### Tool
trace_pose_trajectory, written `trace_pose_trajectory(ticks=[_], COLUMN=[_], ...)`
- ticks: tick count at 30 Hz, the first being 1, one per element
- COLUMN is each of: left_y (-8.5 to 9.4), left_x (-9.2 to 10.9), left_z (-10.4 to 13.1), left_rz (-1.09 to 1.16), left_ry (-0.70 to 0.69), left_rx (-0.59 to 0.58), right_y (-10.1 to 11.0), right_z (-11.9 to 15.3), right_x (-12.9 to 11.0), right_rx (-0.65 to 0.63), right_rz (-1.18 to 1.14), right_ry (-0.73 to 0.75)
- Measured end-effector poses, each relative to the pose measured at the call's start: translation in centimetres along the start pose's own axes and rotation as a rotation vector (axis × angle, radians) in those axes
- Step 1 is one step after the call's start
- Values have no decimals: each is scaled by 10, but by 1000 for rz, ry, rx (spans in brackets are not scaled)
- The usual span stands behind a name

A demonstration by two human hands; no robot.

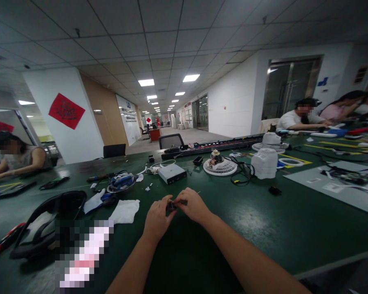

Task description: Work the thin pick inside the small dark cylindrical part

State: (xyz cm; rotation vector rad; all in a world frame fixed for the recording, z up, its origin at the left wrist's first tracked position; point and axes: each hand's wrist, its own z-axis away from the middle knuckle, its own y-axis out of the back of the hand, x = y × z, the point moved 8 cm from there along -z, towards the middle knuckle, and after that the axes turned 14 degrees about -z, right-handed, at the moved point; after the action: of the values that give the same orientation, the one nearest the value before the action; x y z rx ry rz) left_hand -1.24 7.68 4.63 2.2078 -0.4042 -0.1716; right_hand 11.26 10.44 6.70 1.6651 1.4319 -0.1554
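Both hands meet above the green table [251,241], near the middle of the view. My left hand [158,218] has its thumb and fingers closed on a small dark part [171,206]. My right hand [192,204] pinches the same part from the other side, and its fingertips touch those of the left. The part is too small and dark to name. Just beyond the hands lies a grey and black box [172,173]. A white cloth [124,211] is to the left of my left hand.
Headgear with a black rim [50,220] and a red-handled tool [7,239] lie at the left. Behind are a white fan grille [220,166], a white housing [264,163] and cables. A grey board [340,183] lies right. People sit at both sides.
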Motion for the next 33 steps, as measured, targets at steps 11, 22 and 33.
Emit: trace_pose_trajectory(ticks=[11,22,33], left_y=[-3,-3,-3], left_x=[4,5,7], left_z=[1,1,1], left_rz=[3,-6,17], left_ry=[-22,-22,-66], left_rx=[-34,-52,-50], right_y=[5,2,8], right_z=[1,1,2], right_x=[1,15,2], right_rx=[77,21,86], right_rz=[45,31,80], right_ry=[-79,-137,-131])
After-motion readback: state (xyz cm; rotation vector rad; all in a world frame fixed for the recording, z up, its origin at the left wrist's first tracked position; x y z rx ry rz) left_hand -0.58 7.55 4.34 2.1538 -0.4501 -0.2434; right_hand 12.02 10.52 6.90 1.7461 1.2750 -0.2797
